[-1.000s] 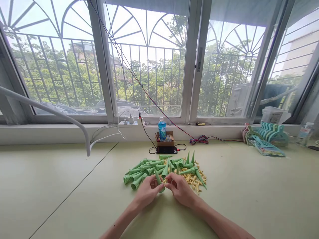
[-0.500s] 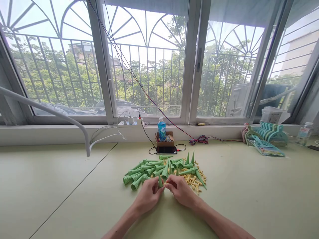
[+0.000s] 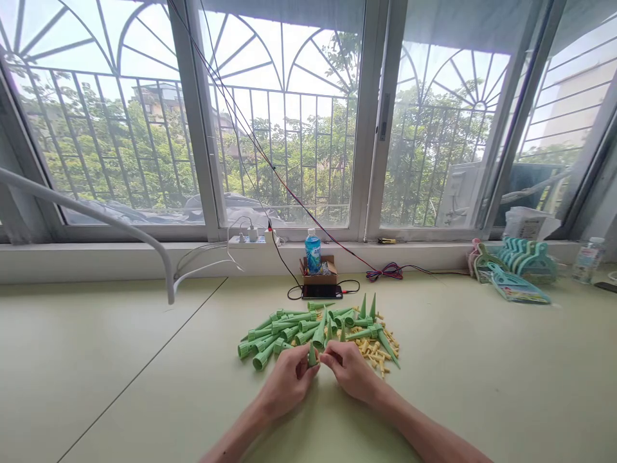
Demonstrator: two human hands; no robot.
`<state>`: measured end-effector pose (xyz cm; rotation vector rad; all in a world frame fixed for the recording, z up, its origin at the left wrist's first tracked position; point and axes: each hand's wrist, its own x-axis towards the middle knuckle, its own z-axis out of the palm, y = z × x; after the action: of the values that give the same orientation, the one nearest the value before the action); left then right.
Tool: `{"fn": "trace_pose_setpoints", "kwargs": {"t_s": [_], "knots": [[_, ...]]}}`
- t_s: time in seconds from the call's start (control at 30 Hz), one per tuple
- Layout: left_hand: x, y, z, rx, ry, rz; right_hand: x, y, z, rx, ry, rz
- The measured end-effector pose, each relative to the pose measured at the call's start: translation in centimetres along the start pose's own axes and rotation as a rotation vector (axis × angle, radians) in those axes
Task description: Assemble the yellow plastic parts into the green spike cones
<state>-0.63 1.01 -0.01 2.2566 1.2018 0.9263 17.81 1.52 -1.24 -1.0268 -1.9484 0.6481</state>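
Observation:
My left hand (image 3: 288,379) is closed around a green plastic cone spike (image 3: 312,355), its point upward. Close against it, my right hand (image 3: 351,372) pinches at the spike's side, on what looks like a small yellow plastic peg, mostly covered by the fingertips. Just beyond both hands lies a heap of green cone spikes (image 3: 274,326), most on their sides and several upright. Many loose yellow pegs (image 3: 373,351) are scattered at the right of the heap.
Behind the heap, a phone (image 3: 322,292) with a cable lies before a small cardboard box (image 3: 320,279) and a blue bottle (image 3: 313,252). Teal dustpan-shaped items (image 3: 520,283) and a clear bottle (image 3: 588,260) are at the right. A white curved arm (image 3: 164,251) reaches in from the left.
The green spike in my left hand has shifted slightly right and down. My right fingertips stay beside it, nearly still. The heap looks the same.

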Motion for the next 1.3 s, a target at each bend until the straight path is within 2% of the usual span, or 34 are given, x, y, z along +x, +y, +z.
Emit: {"fn": "trace_pose_setpoints", "kwargs": {"t_s": [0.37,0.7,1.17,1.3], "knots": [[-0.13,0.57,-0.05,0.018,-0.014,0.012,-0.10,0.43,0.25,-0.002,0.007,0.001],[-0.09,0.25,0.22,0.015,0.001,0.062,-0.02,0.22,0.13,-0.002,0.002,0.021],[0.20,0.17,0.29,-0.069,0.034,0.004,0.38,0.38,0.40,0.014,0.112,0.060],[0.14,-0.04,0.44,-0.073,0.021,0.019,0.43,0.54,0.53,-0.016,0.104,0.065]]}}
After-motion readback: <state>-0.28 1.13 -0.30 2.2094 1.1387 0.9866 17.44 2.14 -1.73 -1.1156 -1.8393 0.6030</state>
